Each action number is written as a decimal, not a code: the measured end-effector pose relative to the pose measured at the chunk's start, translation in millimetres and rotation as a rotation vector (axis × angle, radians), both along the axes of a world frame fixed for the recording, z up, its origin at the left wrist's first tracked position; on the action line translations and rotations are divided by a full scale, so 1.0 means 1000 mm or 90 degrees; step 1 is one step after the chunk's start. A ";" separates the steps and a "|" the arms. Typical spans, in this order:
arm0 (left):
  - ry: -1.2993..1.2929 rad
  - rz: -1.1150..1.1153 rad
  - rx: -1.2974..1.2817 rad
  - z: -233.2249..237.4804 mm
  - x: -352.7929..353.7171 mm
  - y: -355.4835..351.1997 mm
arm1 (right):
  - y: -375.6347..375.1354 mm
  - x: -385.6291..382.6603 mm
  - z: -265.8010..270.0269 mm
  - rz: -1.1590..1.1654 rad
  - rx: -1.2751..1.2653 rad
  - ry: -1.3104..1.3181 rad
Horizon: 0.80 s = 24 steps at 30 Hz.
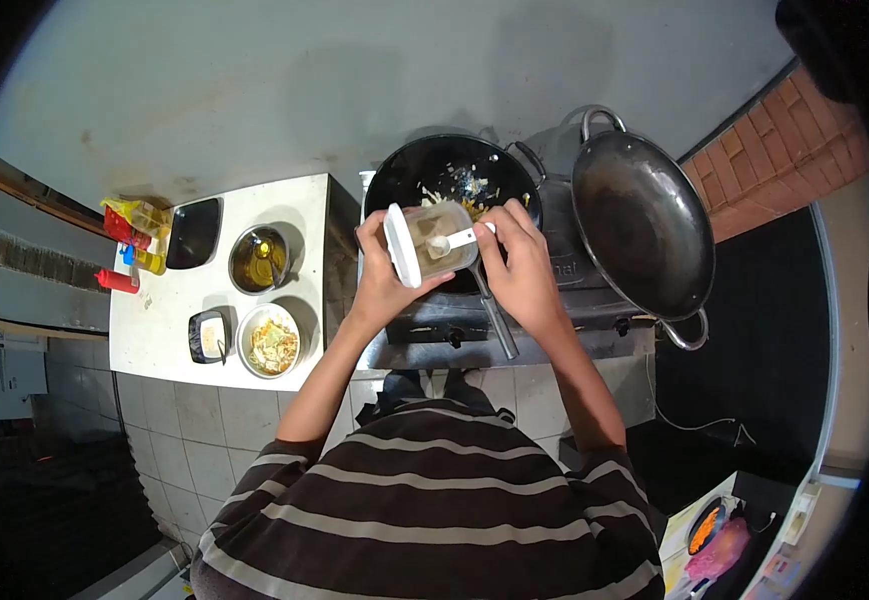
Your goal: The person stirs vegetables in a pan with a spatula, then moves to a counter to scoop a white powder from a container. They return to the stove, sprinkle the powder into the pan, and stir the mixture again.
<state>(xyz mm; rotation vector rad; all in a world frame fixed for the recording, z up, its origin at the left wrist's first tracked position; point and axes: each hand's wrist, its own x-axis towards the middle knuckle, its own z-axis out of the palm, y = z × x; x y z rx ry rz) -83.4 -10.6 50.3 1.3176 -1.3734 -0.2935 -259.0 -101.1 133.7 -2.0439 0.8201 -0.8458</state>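
Observation:
My left hand (382, 277) is wrapped round a clear plastic container (449, 222) whose white lid (401, 246) stands open on its left side. Pinched in my right hand (516, 265) is a small white measuring spoon (462, 238), its bowl inside the container over pale powder. Both hands are above a black wok (394, 170) on the stove, which holds chopped pale and yellowish pieces. A metal utensil handle (496, 318) sticks out of the wok toward me, below my right hand. The container hides part of the wok.
A second large wok (644, 220) leans at the right of the stove (424, 345). On the white table (169, 335) at left are a metal bowl of oil (259, 260), a bowl of shredded food (271, 342), a small black dish (208, 337), a black tray (194, 233) and a red bottle (117, 281).

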 end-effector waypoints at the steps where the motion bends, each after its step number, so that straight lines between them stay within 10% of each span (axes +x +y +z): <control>1: 0.021 -0.003 0.001 -0.001 0.000 -0.002 | -0.001 0.001 -0.003 0.011 -0.069 0.010; 24: 0.047 -0.015 -0.066 0.002 0.009 -0.030 | -0.023 0.011 0.000 0.081 -0.220 0.027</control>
